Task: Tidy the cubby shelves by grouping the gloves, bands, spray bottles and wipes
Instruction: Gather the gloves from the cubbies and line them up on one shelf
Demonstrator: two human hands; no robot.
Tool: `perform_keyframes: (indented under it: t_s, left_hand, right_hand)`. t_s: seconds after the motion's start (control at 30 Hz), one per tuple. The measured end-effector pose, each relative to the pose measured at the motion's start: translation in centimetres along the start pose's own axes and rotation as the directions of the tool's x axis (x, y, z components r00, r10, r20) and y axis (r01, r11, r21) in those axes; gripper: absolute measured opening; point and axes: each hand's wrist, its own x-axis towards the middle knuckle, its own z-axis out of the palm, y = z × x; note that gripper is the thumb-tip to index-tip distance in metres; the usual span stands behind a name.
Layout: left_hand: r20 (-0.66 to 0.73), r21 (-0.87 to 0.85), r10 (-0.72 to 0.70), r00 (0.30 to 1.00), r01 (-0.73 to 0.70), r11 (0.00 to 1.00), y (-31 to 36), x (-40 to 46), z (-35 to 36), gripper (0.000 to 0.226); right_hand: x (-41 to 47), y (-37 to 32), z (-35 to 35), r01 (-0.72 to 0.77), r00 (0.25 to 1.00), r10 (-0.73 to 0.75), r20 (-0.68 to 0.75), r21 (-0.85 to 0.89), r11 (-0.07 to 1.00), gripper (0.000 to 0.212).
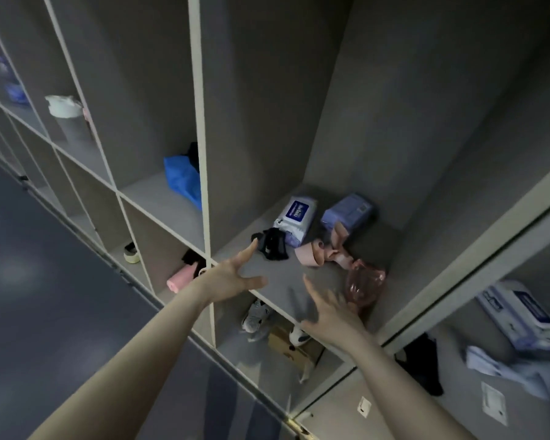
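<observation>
Both my hands reach into one grey cubby, fingers spread and holding nothing. My left hand hovers at the cubby's front left, its fingertips just short of a black glove. My right hand is at the front right, beside a crumpled pink plastic bag. Behind the glove lie a white and blue wipes pack and a purple wipes pack. A tangle of pink bands lies between the packs and the bag.
Neighbouring cubbies hold a blue bag, a white-capped bottle, a pink roll, shoes and a cardboard box. The right cubby holds a wipes pack, a black cloth and white items. Dark blue floor lies to the left.
</observation>
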Motion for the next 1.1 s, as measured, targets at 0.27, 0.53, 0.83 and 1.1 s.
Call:
perform_keyframes:
  t_s: [0.27,0.53,0.83,1.1]
  left_hand:
    - [0.264,0.426,-0.161,0.951,0.035,0.904,-4.8,11.8,-1.7,0.085]
    - [0.310,0.803,-0.221,0.925,-0.131,0.581,-6.0,15.7,-1.8,0.075]
    - [0.401,0.864,-0.215,0.890,-0.289,0.413,-4.8,17.9,-1.5,0.064]
    - [0.390,0.879,-0.095,0.916,-0.339,0.336,-5.4,16.1,-1.1,0.046]
  right_hand:
    - [4.0,1.4,3.5,-0.234,0.968,0.214,-0.130,-0.165,0.958,0.081]
    - [4.7,2.0,4.5,-0.264,0.954,0.210,-0.212,-0.271,0.926,0.067]
    - [4.1,1.2,4.8,-0.284,0.888,0.139,-0.438,-0.286,0.915,0.062]
    - [3.8,1.5,0.2,-0.306,0.760,0.375,-0.531,0.217,0.927,0.058]
